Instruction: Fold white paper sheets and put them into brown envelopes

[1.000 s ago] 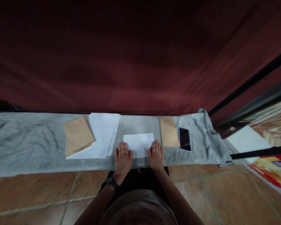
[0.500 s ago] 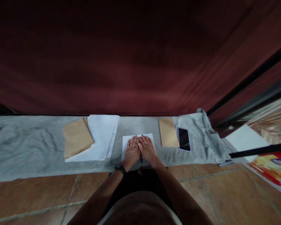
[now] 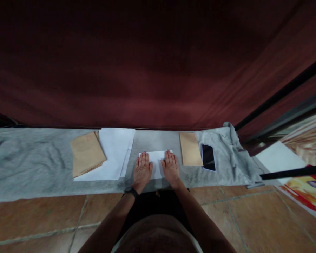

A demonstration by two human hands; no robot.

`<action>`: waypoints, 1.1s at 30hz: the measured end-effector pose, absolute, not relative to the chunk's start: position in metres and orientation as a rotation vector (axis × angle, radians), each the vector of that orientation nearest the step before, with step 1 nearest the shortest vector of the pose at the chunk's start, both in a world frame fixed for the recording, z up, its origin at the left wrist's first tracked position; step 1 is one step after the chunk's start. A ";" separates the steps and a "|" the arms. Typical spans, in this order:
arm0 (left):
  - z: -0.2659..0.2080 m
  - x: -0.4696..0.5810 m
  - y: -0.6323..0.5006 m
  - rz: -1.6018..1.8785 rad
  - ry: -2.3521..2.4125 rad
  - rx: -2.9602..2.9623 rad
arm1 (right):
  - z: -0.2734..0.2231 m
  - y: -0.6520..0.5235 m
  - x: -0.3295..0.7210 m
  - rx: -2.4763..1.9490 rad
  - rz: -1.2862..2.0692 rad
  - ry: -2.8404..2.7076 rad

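A small white sheet of paper point(image 3: 157, 165), probably folded, lies in front of me on the grey cloth point(image 3: 55, 154). My left hand point(image 3: 143, 169) rests flat over its left edge, fingers stretched forward. Over the right edge lies my right hand point(image 3: 171, 167), likewise flat with the thumb pointing inward. Bare paper shows between the two hands. To the left, brown paper envelopes point(image 3: 87, 153) overlap a stack of larger white sheets point(image 3: 115, 151). Right of my hands is another stack of brown envelopes point(image 3: 191, 149), beside a phone point(image 3: 208, 157) with a dark screen.
A dark red curtain-like surface point(image 3: 158, 88) rises behind the cloth-covered surface. Black bars point(image 3: 292, 172) cross the right side, near a white panel point(image 3: 280, 160) and a red-and-yellow printed package point(image 3: 309, 189). Tiled floor point(image 3: 42, 218) lies below the front edge.
My hands were together at the middle of the white paper; they have slid apart to its left and right edges. The view has shifted slightly.
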State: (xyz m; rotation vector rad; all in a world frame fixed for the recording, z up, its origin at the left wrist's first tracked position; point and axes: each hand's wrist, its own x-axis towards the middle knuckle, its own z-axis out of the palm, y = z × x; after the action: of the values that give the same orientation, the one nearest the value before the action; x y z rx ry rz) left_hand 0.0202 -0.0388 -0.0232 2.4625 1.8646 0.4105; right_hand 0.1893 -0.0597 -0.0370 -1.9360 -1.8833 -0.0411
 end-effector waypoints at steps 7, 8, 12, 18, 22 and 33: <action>-0.023 0.010 -0.044 0.436 1.970 2.397 | -0.038 -0.073 0.200 -1.989 -0.078 -1.818; -0.023 0.008 -0.043 0.435 1.970 2.394 | -0.039 -0.075 0.202 -1.995 -0.085 -1.806; -0.015 0.003 -0.031 0.414 1.871 2.438 | -0.038 -0.094 0.206 -1.966 -0.088 -1.798; 0.012 0.013 0.002 0.285 1.656 2.480 | -0.033 -0.143 0.197 -1.734 -0.002 -2.046; 0.019 0.017 0.012 0.269 1.668 2.401 | -0.033 -0.165 0.190 -1.736 0.007 -2.066; 0.012 -0.016 -0.003 0.496 1.693 1.637 | -0.023 -0.160 0.191 -1.672 0.055 -2.073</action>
State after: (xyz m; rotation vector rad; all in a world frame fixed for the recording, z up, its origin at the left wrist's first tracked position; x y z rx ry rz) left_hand -0.0156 -0.0032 0.0123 1.6374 1.6927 0.4961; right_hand 0.1906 -0.1603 -0.0228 -1.6716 -2.0730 0.0550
